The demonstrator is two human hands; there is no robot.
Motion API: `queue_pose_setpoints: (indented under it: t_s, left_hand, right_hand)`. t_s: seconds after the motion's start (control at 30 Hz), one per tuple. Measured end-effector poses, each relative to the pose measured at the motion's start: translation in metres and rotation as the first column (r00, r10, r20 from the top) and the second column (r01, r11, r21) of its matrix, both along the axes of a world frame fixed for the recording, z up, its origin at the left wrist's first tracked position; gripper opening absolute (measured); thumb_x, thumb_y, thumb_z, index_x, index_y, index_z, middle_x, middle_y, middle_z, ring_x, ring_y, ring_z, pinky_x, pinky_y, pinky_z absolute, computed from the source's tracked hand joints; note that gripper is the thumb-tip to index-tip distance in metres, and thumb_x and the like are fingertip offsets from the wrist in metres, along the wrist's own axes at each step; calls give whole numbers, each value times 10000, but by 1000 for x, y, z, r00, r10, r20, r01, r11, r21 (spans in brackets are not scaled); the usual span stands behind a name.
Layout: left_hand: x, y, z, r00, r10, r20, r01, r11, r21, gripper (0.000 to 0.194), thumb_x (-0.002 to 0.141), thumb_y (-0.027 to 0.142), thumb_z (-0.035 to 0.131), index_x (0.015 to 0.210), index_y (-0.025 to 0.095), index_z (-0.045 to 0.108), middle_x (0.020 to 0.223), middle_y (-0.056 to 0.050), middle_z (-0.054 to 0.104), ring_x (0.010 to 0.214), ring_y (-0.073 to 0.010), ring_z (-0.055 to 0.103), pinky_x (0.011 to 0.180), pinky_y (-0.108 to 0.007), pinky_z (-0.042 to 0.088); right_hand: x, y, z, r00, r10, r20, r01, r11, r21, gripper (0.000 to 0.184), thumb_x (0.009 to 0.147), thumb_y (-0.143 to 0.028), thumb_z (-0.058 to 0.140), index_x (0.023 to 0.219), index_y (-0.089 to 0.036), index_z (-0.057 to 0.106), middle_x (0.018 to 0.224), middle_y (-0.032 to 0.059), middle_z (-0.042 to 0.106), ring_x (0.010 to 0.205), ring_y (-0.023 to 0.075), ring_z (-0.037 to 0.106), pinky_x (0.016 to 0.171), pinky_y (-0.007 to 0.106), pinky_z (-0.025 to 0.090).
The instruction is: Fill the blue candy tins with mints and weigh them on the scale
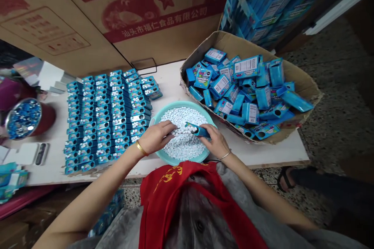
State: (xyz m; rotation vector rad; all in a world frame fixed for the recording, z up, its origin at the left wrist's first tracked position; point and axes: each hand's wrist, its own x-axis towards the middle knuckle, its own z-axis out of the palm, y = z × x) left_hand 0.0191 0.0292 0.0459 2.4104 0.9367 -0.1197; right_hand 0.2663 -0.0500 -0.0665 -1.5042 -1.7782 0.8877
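Note:
My right hand (215,140) grips a small blue candy box (201,131), tilted over a turquoise basin (156,120). White candies show at the box's open end. Round white candies (184,148) fill much of the basin. Over the basin's left side is my left hand (156,136), its fingers drawn together near the candies. What they hold, if anything, is too small to make out. Left of the basin, blue candy boxes (102,124) stand in packed rows, their round holes facing up. White candies show in many of those holes.
A cut-open cardboard carton (304,85) with a heap of blue boxes sits right of the basin. Large cartons (175,42) wall off the table's back. More blue boxes (263,4) are stacked behind. At left stands a dark red bucket (48,114). Someone's sandalled foot (286,179) is at right.

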Motion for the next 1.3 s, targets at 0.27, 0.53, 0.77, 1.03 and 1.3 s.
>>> queue_pose_setpoints:
  t_s: [0.27, 0.53, 0.77, 1.03, 1.3]
  left_hand:
    - [46, 0, 37, 906, -73, -418, 140, 981, 132, 245, 909, 108, 396, 1118, 154, 516, 937, -72, 615, 797, -192, 613, 620, -287, 464]
    - [35, -8, 32, 939, -51, -340, 125, 972, 200, 188, 931, 163, 409, 1022, 160, 573, 893, -69, 609, 829, -194, 577, 687, -304, 467]
    - [-28, -28, -63, 894, 201, -401, -238, 970, -44, 213, 865, 74, 424, 999, 153, 569, 969, -96, 597, 944, -228, 563, 788, -348, 463]
    - [41, -63, -161, 955, 238, -175, -271, 942, -198, 327, 868, 121, 451, 1189, 174, 473, 1173, -90, 569, 1062, -182, 553, 915, -307, 455]
    - [5, -46, -119, 960, 267, 81, -241, 940, -240, 259, 921, 280, 457, 1153, 168, 477, 1091, -89, 593, 987, -190, 575, 878, -324, 466]
  right_hand:
    - [-8, -1, -6, 999, 7, 31, -9, 997, 74, 353, 835, -231, 557, 1186, -206, 528, 1143, 121, 624, 1089, 285, 566, 935, 470, 468]
    - [-9, -1, -15, 999, -16, 34, 13, 997, 82, 343, 844, -243, 542, 1186, -216, 522, 1155, 121, 619, 1107, 287, 562, 944, 478, 461]
    - [4, -2, -18, 997, -71, -2, 71, 995, 73, 354, 842, -255, 548, 1192, -214, 515, 1159, 127, 611, 1106, 284, 564, 946, 470, 463]
    - [11, 1, -11, 977, -197, -77, 198, 980, 16, 340, 817, -324, 612, 1128, -210, 532, 1064, 101, 628, 991, 252, 600, 870, 412, 487]
    - [16, 1, -10, 947, -304, -102, 305, 952, -11, 380, 798, -365, 626, 1129, -208, 524, 1060, 98, 617, 978, 258, 596, 873, 434, 479]
